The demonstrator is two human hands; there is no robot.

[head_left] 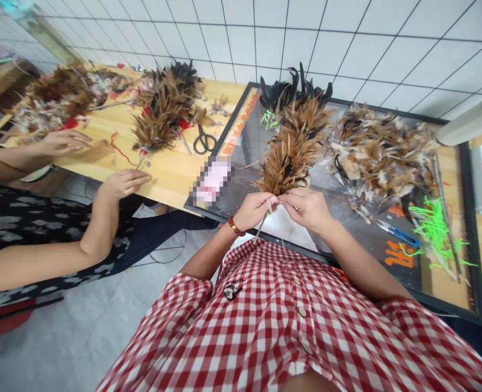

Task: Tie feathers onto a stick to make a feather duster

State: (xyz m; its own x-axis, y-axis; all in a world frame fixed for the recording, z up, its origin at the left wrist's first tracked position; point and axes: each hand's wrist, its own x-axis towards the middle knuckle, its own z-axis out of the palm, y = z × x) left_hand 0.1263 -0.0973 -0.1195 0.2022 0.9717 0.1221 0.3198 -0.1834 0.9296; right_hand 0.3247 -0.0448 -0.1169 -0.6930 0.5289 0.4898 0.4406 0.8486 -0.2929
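Note:
In front of me a long bundle of brown feathers with black tips (292, 144) lies on a framed dark glass board (241, 204), its narrow end toward my body. My left hand (255, 211) pinches that end, and a thin stick (260, 228) sticks out below the fingers. Close beside it, my right hand (306, 208) has thumb and forefinger pressed together at the same spot; what they grip is too small to make out. A loose brown feather pile (383, 155) lies to the right.
Blue-handled thread snips (400, 233) and bright green strands (432, 223) lie at the right. On the left, a co-worker's hands (126, 183) are at another feather bundle (163, 111), near black scissors (205, 142). A tiled wall (298, 32) stands behind; a white pipe (469, 117) juts in at right.

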